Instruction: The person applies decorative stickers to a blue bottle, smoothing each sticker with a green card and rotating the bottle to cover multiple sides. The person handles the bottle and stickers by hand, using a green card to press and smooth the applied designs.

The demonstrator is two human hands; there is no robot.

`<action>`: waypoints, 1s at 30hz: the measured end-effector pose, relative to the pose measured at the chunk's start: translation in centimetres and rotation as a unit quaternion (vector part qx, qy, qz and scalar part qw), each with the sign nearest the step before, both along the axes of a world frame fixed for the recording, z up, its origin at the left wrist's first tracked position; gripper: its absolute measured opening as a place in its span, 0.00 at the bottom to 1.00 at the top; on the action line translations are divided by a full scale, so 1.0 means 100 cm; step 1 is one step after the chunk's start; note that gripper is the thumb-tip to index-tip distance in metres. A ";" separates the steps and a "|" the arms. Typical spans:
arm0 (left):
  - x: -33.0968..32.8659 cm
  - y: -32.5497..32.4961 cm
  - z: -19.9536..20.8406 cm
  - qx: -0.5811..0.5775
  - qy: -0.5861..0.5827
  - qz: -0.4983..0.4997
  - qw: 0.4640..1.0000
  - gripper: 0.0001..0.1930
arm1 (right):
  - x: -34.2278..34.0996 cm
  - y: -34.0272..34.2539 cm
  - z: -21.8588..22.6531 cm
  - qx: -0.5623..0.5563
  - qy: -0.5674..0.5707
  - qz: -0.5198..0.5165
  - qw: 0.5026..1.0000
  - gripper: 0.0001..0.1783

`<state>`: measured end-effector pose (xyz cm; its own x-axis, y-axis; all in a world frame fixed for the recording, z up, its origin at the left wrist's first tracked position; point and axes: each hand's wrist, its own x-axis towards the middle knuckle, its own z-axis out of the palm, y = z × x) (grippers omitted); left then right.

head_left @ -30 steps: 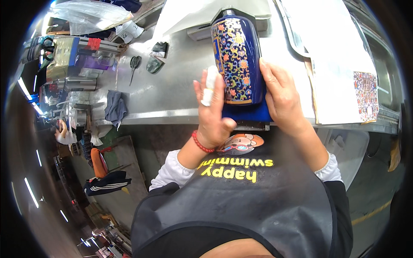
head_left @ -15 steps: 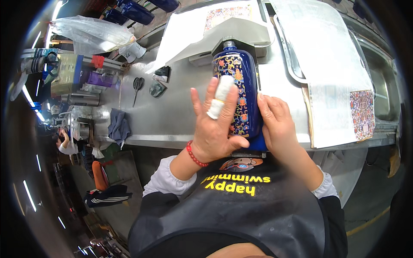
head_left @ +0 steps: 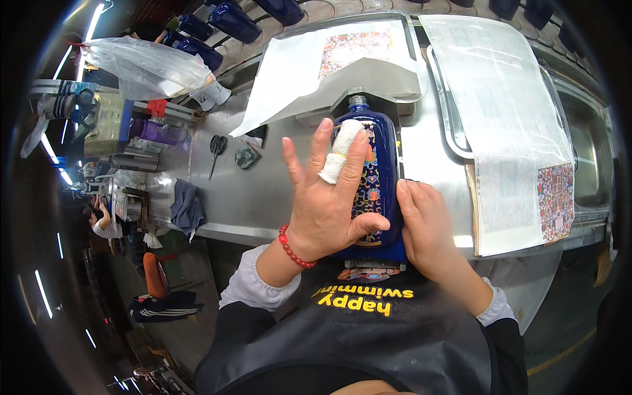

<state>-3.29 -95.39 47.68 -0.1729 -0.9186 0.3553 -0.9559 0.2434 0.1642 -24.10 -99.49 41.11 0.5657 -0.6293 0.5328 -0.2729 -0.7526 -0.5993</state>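
A flat-sided dark blue glass bottle [head_left: 384,145] lies on its back in front of me, its clear neck pointing away. A colourful floral decal [head_left: 368,197] covers its upper face. My left hand [head_left: 322,204] is over the decal's left side, fingers spread and thumb out; whether it touches the glass I cannot tell. White cloth [head_left: 342,148] wraps one of its fingers, bound with a yellow band. Against the bottle's lower right edge, my right hand [head_left: 428,220] is closed, its fingertips at the glass and partly hidden.
Printed decal sheets [head_left: 359,49] lie on a tray beyond the bottle, and a paper-covered stack [head_left: 500,125] stands at the right. Scissors [head_left: 216,151], a dark green pad [head_left: 247,157] and a grey cloth [head_left: 187,207] are on the metal table's left. Several blue bottles [head_left: 234,21] stand at the back.
The whole view has shifted, so the table and bottle sit lower in the picture. My left hand stays spread over the decal; my right hand stays at the bottle's right edge.
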 end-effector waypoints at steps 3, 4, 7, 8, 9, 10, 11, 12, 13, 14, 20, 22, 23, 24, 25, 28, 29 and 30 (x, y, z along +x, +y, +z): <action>-0.003 -0.007 0.003 0.010 -0.043 -0.012 0.999 0.54 | -0.001 -0.001 -0.001 0.004 -0.005 0.004 1.000 0.34; -0.003 -0.010 0.004 0.007 -0.038 -0.026 0.999 0.52 | -0.001 -0.001 -0.001 0.004 -0.006 0.004 1.000 0.34; 0.005 -0.017 0.009 -0.011 0.090 -0.032 0.995 0.50 | -0.002 -0.002 -0.001 0.005 -0.002 0.011 1.000 0.34; 0.010 -0.019 0.011 -0.054 0.105 -0.025 0.993 0.49 | -0.002 -0.002 -0.001 0.006 0.000 0.015 1.000 0.34; 0.013 -0.020 0.012 -0.067 0.096 -0.007 0.993 0.48 | -0.001 -0.003 0.000 0.008 -0.001 0.015 1.000 0.34; 0.015 -0.020 0.011 -0.043 0.080 -0.003 0.996 0.47 | -0.001 -0.003 0.000 0.010 -0.001 0.016 1.000 0.34; 0.016 -0.021 0.011 -0.031 0.076 -0.008 0.997 0.47 | -0.001 -0.004 0.001 0.012 0.000 0.018 1.000 0.34; 0.016 -0.022 0.010 -0.036 0.065 -0.012 0.997 0.44 | -0.002 -0.005 0.002 0.018 0.003 0.023 1.000 0.34; 0.016 -0.024 0.009 -0.047 0.060 -0.020 0.997 0.41 | -0.003 -0.006 0.003 0.025 0.005 0.028 0.999 0.34; 0.016 -0.027 0.009 -0.051 0.045 -0.029 0.997 0.38 | -0.005 -0.008 0.005 0.030 0.021 0.041 0.999 0.34; 0.030 -0.058 0.013 0.007 0.306 0.024 0.952 0.11 | -0.022 -0.029 0.025 0.233 -0.102 -0.039 0.966 0.27; 0.033 -0.066 0.015 0.055 0.339 0.045 0.938 0.08 | -0.023 -0.040 0.034 0.329 -0.163 -0.044 0.929 0.23; 0.033 -0.069 0.015 0.058 0.336 0.039 0.939 0.09 | -0.022 -0.046 0.039 0.339 -0.176 -0.031 0.924 0.22; 0.033 -0.072 0.015 0.061 0.332 0.032 0.941 0.09 | -0.020 -0.053 0.043 0.314 -0.167 -0.025 0.934 0.22; 0.033 -0.075 0.016 0.065 0.329 0.026 0.942 0.09 | -0.017 -0.059 0.047 0.288 -0.158 -0.019 0.944 0.22; 0.032 -0.083 0.014 0.073 0.313 0.030 0.946 0.10 | -0.004 -0.074 0.054 0.231 -0.117 -0.005 0.966 0.23; 0.032 -0.084 0.013 0.074 0.300 0.035 0.950 0.11 | 0.001 -0.077 0.055 0.209 -0.091 0.000 0.974 0.23; 0.033 -0.085 0.012 0.089 0.308 0.032 0.947 0.11 | 0.007 -0.080 0.055 0.145 -0.060 0.002 0.988 0.25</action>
